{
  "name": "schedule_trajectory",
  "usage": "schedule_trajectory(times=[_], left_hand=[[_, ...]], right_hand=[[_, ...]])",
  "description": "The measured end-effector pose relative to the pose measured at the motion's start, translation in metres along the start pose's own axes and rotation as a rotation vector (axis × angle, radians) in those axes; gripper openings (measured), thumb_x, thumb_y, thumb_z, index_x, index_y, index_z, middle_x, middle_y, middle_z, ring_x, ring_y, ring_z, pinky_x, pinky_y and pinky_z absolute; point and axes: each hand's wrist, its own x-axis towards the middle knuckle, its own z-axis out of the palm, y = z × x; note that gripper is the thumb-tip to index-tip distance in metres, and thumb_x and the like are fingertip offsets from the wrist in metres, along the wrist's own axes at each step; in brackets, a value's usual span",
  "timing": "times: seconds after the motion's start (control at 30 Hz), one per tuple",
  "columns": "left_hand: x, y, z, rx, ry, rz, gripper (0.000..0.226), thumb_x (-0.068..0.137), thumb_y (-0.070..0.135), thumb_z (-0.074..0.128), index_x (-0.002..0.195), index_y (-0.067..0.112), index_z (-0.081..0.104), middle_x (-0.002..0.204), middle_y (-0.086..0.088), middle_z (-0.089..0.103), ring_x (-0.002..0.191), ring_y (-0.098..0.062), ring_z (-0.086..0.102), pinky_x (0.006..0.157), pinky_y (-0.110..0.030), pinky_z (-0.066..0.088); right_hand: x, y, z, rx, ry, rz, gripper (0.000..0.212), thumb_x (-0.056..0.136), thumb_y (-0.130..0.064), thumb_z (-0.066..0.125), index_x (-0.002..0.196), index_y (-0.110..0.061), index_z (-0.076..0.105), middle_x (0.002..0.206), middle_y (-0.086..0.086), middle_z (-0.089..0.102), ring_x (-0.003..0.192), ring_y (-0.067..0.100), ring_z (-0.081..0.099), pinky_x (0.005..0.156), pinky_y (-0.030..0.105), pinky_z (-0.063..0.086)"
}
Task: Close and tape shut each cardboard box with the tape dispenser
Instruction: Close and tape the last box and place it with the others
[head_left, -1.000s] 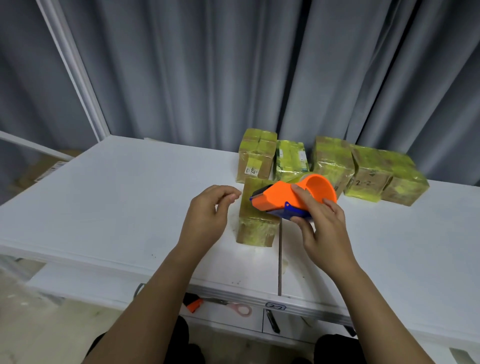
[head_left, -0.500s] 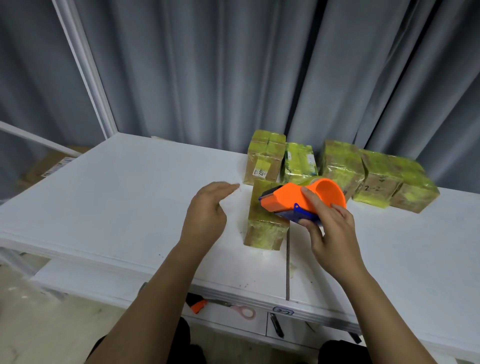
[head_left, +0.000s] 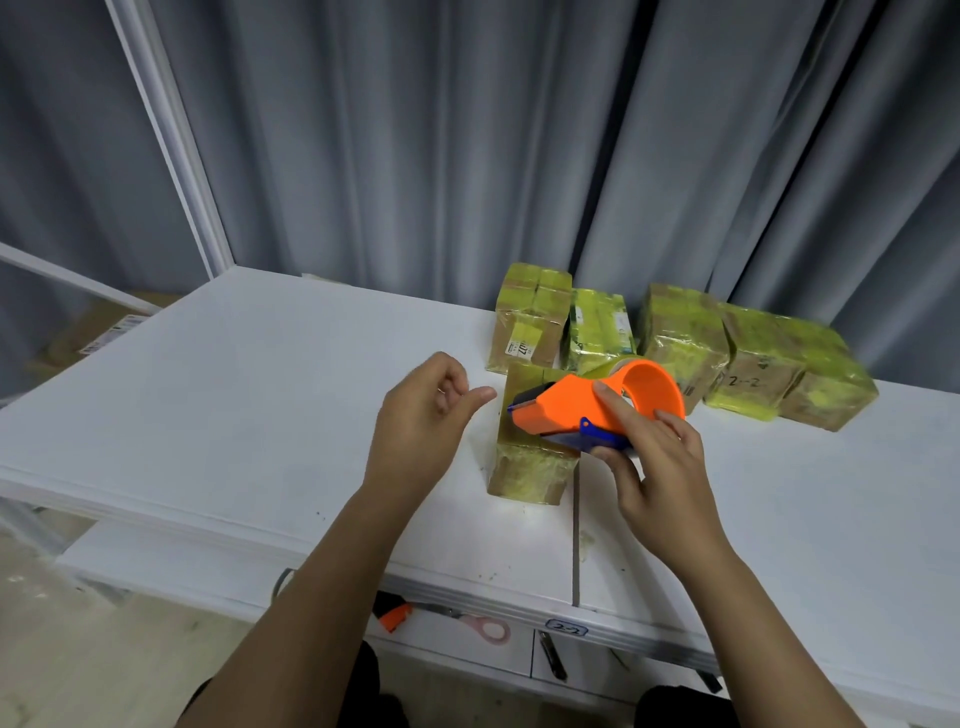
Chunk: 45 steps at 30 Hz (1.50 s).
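Note:
A small cardboard box (head_left: 527, 470) wrapped in yellowish tape lies on the white table (head_left: 260, 395) near the middle. My right hand (head_left: 657, 478) grips an orange and blue tape dispenser (head_left: 587, 405) just above the box, its blade end pointing left. My left hand (head_left: 423, 421) hovers left of the box with fingers loosely curled and thumb pointing at the dispenser, holding nothing. Several more taped boxes (head_left: 680, 338) stand in a row behind, against the curtain.
A grey curtain (head_left: 467, 145) hangs behind the table. A seam (head_left: 575, 540) splits the tabletop below the box. On a lower shelf lie scissors (head_left: 467, 621) and an orange-handled tool (head_left: 392, 616). A cardboard carton (head_left: 88, 332) sits at far left, behind a white frame post (head_left: 171, 140).
My left hand's fingers have curled in from a flatter pose, the thumb now pointing toward the dispenser. The right hand and dispenser stay over the box.

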Motion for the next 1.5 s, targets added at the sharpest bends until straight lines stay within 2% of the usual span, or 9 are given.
schedule_trajectory(times=[0.07, 0.13, 0.23, 0.33, 0.6, 0.87, 1.03, 1.33, 1.5], left_hand=[[-0.003, 0.001, 0.001, -0.009, -0.101, 0.1, 0.027, 0.093, 0.005, 0.052, 0.088, 0.031, 0.052, 0.105, 0.019, 0.06, 0.1, 0.005, 0.057, 0.079, -0.002, 0.04], [-0.006, 0.004, 0.004, 0.027, -0.178, 0.21, 0.044, 0.096, -0.003, 0.041, 0.115, 0.036, 0.05, 0.131, 0.031, 0.037, 0.119, 0.024, 0.032, 0.092, 0.007, 0.024], [-0.005, 0.004, 0.008, -0.068, -0.223, 0.224, 0.035, 0.099, 0.015, 0.045, 0.125, 0.038, 0.045, 0.121, 0.039, 0.036, 0.112, 0.034, 0.028, 0.095, 0.005, 0.025], [-0.003, 0.002, 0.012, -0.088, -0.2, 0.249, 0.025, 0.095, 0.023, 0.053, 0.114, 0.039, 0.055, 0.112, 0.038, 0.048, 0.11, 0.023, 0.042, 0.106, -0.02, 0.033], [0.001, 0.014, 0.016, -0.095, -0.117, 0.246, 0.019, 0.093, 0.012, 0.057, 0.085, 0.03, 0.054, 0.087, 0.021, 0.056, 0.092, 0.002, 0.051, 0.08, -0.007, 0.039], [0.001, 0.037, 0.025, -0.241, -0.321, 0.001, 0.019, 0.097, 0.015, 0.048, 0.082, 0.025, 0.049, 0.08, 0.007, 0.05, 0.074, -0.005, 0.046, 0.067, -0.01, 0.038], [0.0, 0.04, 0.036, -0.365, -0.489, -0.185, 0.019, 0.096, 0.034, 0.049, 0.081, 0.022, 0.053, 0.075, 0.006, 0.05, 0.072, -0.008, 0.047, 0.073, -0.024, 0.038], [-0.001, 0.037, 0.057, -0.212, -0.375, -0.187, 0.019, 0.094, 0.028, 0.055, 0.078, 0.018, 0.052, 0.083, -0.005, 0.059, 0.074, -0.012, 0.053, 0.067, -0.022, 0.04], [-0.002, 0.035, 0.061, -0.149, -0.202, -0.208, 0.021, 0.094, 0.027, 0.055, 0.077, 0.018, 0.05, 0.075, 0.001, 0.054, 0.071, -0.015, 0.05, 0.067, -0.028, 0.04]], right_hand=[[0.0, 0.001, -0.001, 0.001, -0.004, -0.001, 0.058, 0.09, -0.018, 0.056, 0.142, -0.031, 0.036, 0.092, -0.006, 0.064, 0.087, 0.008, 0.052, 0.107, 0.025, 0.021], [0.0, 0.001, -0.003, 0.003, -0.004, -0.005, 0.058, 0.09, -0.018, 0.056, 0.143, -0.031, 0.035, 0.091, -0.007, 0.063, 0.086, 0.008, 0.052, 0.107, 0.026, 0.021], [0.0, 0.001, -0.004, 0.004, -0.003, -0.015, 0.059, 0.089, -0.017, 0.057, 0.143, -0.031, 0.035, 0.091, -0.007, 0.063, 0.086, 0.008, 0.052, 0.108, 0.027, 0.022], [-0.001, 0.002, -0.006, 0.019, -0.019, -0.029, 0.06, 0.09, -0.017, 0.057, 0.143, -0.032, 0.035, 0.094, -0.007, 0.064, 0.086, 0.009, 0.055, 0.109, 0.029, 0.022], [-0.006, 0.001, -0.017, 0.084, -0.059, -0.045, 0.051, 0.095, -0.031, 0.046, 0.144, -0.037, 0.032, 0.095, -0.01, 0.061, 0.091, 0.004, 0.048, 0.11, 0.028, 0.019], [-0.007, -0.002, -0.049, 0.059, -0.092, 0.055, 0.06, 0.077, -0.067, 0.053, 0.13, -0.042, 0.039, 0.106, -0.014, 0.054, 0.094, -0.003, 0.039, 0.084, 0.028, 0.026], [-0.011, 0.008, -0.052, 0.063, -0.161, 0.113, 0.064, 0.066, -0.042, 0.069, 0.124, -0.042, 0.04, 0.104, -0.012, 0.057, 0.092, 0.008, 0.054, 0.085, 0.024, 0.036], [-0.022, 0.016, -0.069, 0.051, -0.266, 0.183, 0.066, 0.065, -0.061, 0.069, 0.124, -0.04, 0.048, 0.101, -0.015, 0.058, 0.086, 0.007, 0.056, 0.07, 0.022, 0.047], [-0.021, 0.016, -0.075, 0.036, -0.276, 0.237, 0.071, 0.067, -0.081, 0.045, 0.123, -0.038, 0.053, 0.098, -0.015, 0.061, 0.082, 0.007, 0.056, 0.068, 0.023, 0.046]])
